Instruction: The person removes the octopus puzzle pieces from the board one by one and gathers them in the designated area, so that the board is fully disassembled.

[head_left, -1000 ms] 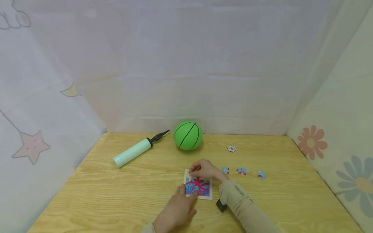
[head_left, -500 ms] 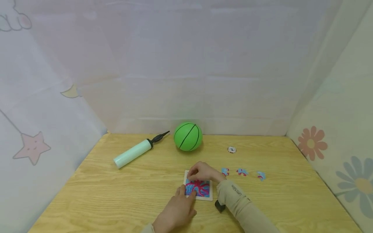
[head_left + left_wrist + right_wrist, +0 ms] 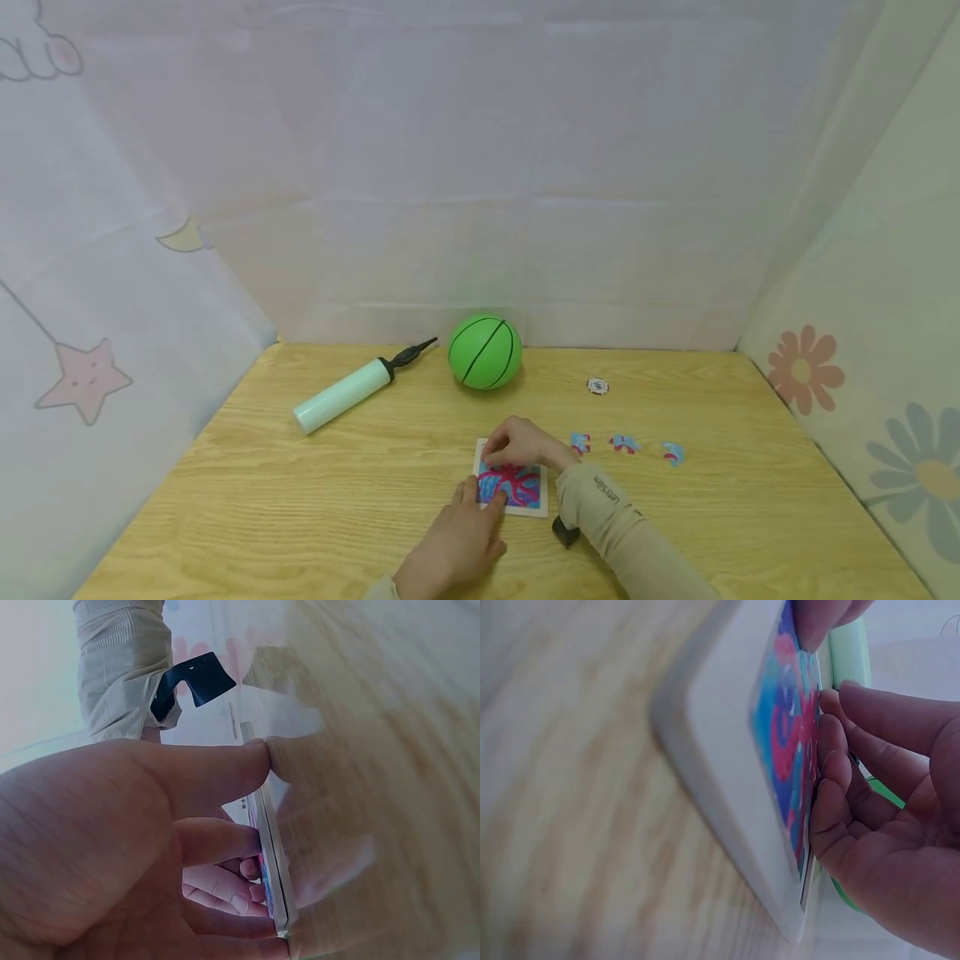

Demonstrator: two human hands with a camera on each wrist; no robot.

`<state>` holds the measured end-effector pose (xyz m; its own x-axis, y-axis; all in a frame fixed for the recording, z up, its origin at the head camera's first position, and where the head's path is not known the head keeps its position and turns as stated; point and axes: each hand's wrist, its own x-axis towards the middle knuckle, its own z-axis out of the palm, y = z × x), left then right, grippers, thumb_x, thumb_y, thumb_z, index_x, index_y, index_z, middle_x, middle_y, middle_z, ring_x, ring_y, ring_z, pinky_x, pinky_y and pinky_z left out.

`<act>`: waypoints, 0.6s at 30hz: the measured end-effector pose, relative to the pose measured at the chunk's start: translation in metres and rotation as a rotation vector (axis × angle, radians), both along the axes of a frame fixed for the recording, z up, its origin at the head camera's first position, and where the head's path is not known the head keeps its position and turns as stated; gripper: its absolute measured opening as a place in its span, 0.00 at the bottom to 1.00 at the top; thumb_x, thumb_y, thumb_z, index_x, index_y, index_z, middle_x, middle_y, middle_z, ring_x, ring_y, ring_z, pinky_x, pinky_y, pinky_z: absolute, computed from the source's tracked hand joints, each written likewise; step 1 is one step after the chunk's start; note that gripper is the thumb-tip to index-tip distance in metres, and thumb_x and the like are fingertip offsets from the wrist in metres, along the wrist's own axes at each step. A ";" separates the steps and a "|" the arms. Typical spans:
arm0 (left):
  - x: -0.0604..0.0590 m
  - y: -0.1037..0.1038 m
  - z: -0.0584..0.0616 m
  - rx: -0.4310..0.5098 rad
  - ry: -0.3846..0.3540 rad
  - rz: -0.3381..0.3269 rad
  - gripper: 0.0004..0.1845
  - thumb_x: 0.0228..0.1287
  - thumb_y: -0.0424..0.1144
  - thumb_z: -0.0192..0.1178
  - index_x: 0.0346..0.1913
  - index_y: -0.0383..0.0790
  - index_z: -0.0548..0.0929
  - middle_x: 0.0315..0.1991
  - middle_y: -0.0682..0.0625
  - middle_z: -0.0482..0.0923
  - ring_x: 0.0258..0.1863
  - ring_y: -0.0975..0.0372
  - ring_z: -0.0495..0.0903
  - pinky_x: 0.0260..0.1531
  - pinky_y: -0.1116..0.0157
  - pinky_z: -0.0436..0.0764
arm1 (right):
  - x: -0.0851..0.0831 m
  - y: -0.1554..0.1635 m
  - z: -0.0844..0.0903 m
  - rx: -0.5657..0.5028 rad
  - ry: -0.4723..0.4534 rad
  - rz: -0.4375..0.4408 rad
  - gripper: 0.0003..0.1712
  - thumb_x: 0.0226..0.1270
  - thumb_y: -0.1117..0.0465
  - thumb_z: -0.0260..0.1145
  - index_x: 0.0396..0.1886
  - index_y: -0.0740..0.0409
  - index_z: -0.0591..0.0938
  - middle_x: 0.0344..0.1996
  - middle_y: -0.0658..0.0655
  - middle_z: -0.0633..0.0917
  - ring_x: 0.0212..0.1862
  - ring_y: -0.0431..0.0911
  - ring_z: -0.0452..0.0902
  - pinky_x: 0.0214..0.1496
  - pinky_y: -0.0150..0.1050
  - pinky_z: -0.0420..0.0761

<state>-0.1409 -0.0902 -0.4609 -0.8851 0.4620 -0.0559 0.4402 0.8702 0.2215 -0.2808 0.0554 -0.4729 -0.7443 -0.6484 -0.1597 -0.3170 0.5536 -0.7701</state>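
Puzzle tray (image 3: pixel 542 505): flat white square on woodgrain tabletop (image 3: pixel 262 492), pink-blue picture inside | left hand (image 3: pixel 459 542): straight fingers steady its near-left edge | right hand (image 3: pixel 522 442): bent fingers press its far corner | loose pieces (image 3: pixel 622 443) to its right

From the head camera we look forward and down over the whole wooden table (image 3: pixel 300 500) to the far curtain wall, with both hands meeting at the puzzle board (image 3: pixel 512 486) on the near edge and the green ball (image 3: pixel 484 351) far behind. On the left wrist we sit right up against the left hand (image 3: pixel 112 855), facing across the table at the board's edge (image 3: pixel 271 855) from very close and blurred. On the right wrist we are just as close, looking past the board's face (image 3: pixel 780 750) to the right hand (image 3: pixel 885 825); all three views share that board.
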 end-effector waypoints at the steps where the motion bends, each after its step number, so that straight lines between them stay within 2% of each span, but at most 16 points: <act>1: 0.000 0.000 0.000 0.002 0.002 -0.001 0.31 0.59 0.49 0.65 0.63 0.38 0.75 0.58 0.29 0.66 0.58 0.41 0.68 0.44 0.52 0.80 | 0.000 0.000 0.000 0.000 -0.002 0.000 0.03 0.62 0.63 0.68 0.30 0.57 0.87 0.23 0.46 0.83 0.21 0.37 0.72 0.24 0.30 0.72; 18: -0.001 -0.001 -0.003 -0.011 0.038 -0.005 0.30 0.58 0.50 0.66 0.62 0.40 0.76 0.56 0.32 0.68 0.54 0.45 0.69 0.39 0.56 0.80 | 0.001 0.000 0.001 -0.007 0.001 0.013 0.03 0.61 0.67 0.67 0.31 0.61 0.87 0.25 0.48 0.84 0.23 0.37 0.72 0.26 0.30 0.73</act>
<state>-0.1418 -0.0907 -0.4635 -0.8843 0.4661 -0.0275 0.4527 0.8702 0.1945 -0.2797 0.0557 -0.4722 -0.7359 -0.6593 -0.1541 -0.3252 0.5438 -0.7736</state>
